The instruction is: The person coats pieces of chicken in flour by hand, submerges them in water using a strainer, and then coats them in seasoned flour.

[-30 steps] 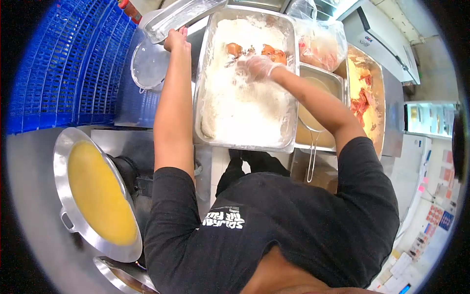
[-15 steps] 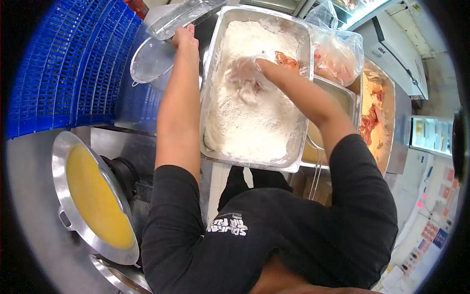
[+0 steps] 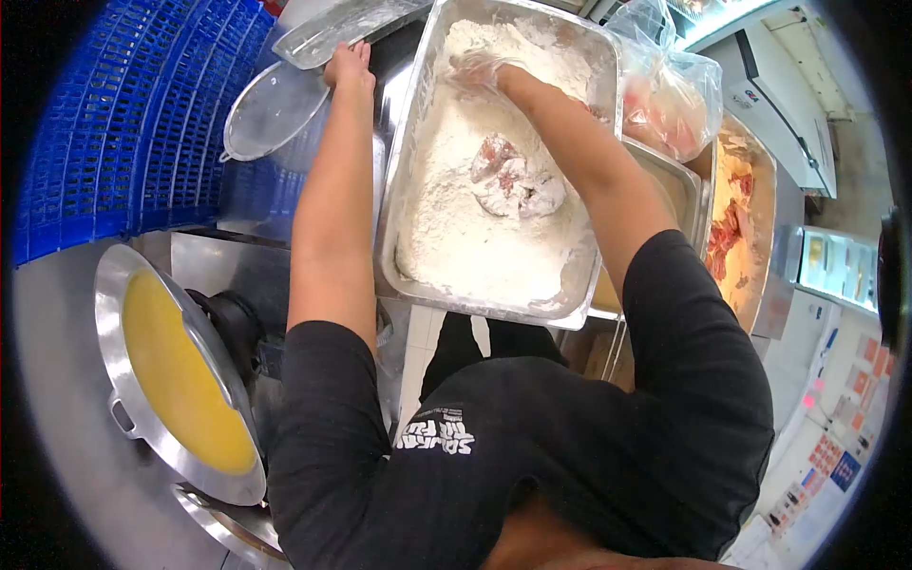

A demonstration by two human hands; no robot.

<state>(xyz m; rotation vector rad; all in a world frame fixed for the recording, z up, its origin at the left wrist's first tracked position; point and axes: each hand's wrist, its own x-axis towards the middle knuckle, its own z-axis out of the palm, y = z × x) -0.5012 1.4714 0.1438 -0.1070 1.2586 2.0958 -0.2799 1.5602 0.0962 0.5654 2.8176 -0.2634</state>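
Observation:
My left hand [image 3: 349,66] is closed at the side of a round mesh strainer [image 3: 275,110], seemingly round its handle. Just beyond it lies a long clear container [image 3: 323,43]. In a deep steel pan, white flour [image 3: 456,233] surrounds a flour-coated piece of raw meat [image 3: 513,179], pinkish where the coating is thin. My right hand [image 3: 478,72], in a thin clear plastic glove, is at the far part of the pan [image 3: 391,214], touching the flour. Blur and the loose glove hide its fingers. The meat lies nearer my body, apart from that hand.
A blue plastic crate [image 3: 133,123] stands at the left, above a wide steel bowl of yellow liquid [image 3: 185,370]. On the right are a clear bag of raw meat [image 3: 670,104], a steel pan [image 3: 665,171] partly under the flour pan, and a tray with red meat pieces [image 3: 727,228].
My right hand has moved from the pan's middle to its far part, uncovering the floured meat. An orange-red piece there is now mostly out of sight. My left hand and the strainer have shifted slightly left.

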